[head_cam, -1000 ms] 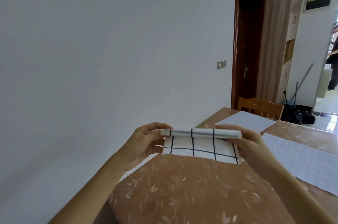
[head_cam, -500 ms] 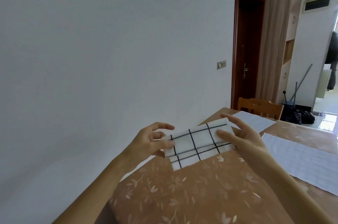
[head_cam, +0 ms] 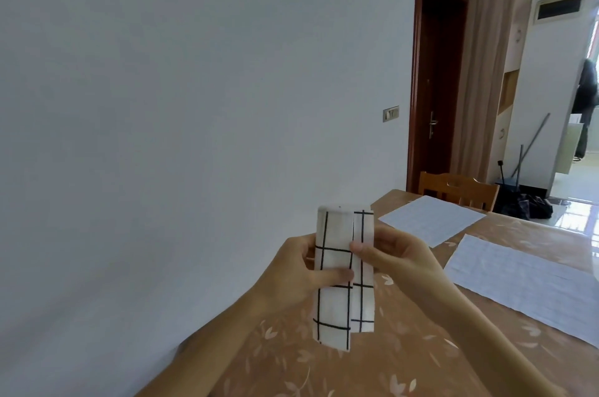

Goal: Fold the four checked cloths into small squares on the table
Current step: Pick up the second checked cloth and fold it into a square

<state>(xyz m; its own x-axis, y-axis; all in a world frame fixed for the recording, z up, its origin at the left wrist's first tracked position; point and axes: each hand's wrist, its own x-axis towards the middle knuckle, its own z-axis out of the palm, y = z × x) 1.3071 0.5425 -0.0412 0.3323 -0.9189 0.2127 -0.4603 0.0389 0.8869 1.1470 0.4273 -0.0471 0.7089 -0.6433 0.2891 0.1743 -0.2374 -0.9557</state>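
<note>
Pinching the limp, light white black-checked cloth strip mid-length, your left hand and right hand should trap every layer, or it likely unfolds.

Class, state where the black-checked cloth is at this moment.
The black-checked cloth is at lower centre of the head view, held upright between the left hand and right hand, above the floral table.
</note>
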